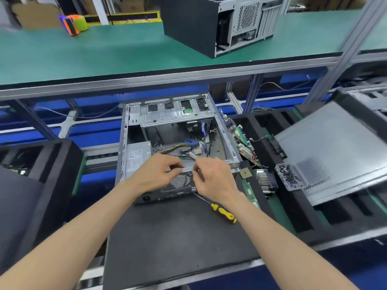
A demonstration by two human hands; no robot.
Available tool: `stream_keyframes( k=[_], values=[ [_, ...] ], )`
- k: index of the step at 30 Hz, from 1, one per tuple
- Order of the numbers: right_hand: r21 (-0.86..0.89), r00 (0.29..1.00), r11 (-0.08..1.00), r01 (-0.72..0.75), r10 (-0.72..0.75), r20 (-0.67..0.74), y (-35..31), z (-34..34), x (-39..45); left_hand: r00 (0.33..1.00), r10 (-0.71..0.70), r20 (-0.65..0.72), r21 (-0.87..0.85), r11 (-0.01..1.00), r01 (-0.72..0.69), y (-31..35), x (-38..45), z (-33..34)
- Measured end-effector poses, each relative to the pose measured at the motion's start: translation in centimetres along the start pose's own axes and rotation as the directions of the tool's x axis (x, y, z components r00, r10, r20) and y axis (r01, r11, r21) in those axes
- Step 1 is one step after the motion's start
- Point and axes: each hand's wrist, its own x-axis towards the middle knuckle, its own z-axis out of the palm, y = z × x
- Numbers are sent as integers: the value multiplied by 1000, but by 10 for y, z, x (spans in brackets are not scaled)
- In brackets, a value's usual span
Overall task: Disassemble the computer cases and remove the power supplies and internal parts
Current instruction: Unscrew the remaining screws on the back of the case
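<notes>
Your 2 bare forearms reach in from the near edge, crossing a dark mat [178, 237] toward an open computer case [173, 143] lying on its side at the mat's far end. Your left hand [155, 174] and right hand [213, 178] meet at the case's near rim, just above a round mesh vent [180, 181]. Both have fingers curled, pinching a thin pale strip [188, 169] that runs between them along the rim; what the strip is cannot be told. Inside the case, the power supply [137, 158] sits in the near left corner, with a bundle of yellow, black and blue cables [184, 149] spilling to its right. A metal drive cage [176, 114] fills the far end. A yellow-handled screwdriver [223, 211] lies on the mat near your right wrist. Right of the case rest a circuit board [240, 141], a processor chip [245, 173], a finned heatsink [265, 181] and a clear tray of screws [290, 176] beside a grey side panel [335, 151]. A second case [215, 24] stands on the far green shelf [83, 53].
</notes>
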Motion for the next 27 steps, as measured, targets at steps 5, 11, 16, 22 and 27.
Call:
stream_keyframes(
  k=[5, 11, 16, 22, 27],
  values=[
    [-80, 988, 992, 98, -88, 126, 4, 6, -26, 998, 57, 33, 305, 950, -64, -39, -30, -20],
    [-169, 987, 985, 14, 13, 157, 1, 16, -49, 996, 84, 22, 418, 905, -86, -57, -41, -20],
    [-383, 844, 897, -221, 373, 385, 9, 33, -95, 999, 51, 15, 440, 897, -52, -57, -40, -17],
    [-326, 747, 859, -396, 508, 430, -3, 39, -127, 999, 45, 6, 434, 900, -43, -57, -38, -15],
    [287, 815, 794, -535, 397, 422, -69, 34, -112, 998, 58, -1, 426, 903, -52, -60, -39, -15]
  ],
)
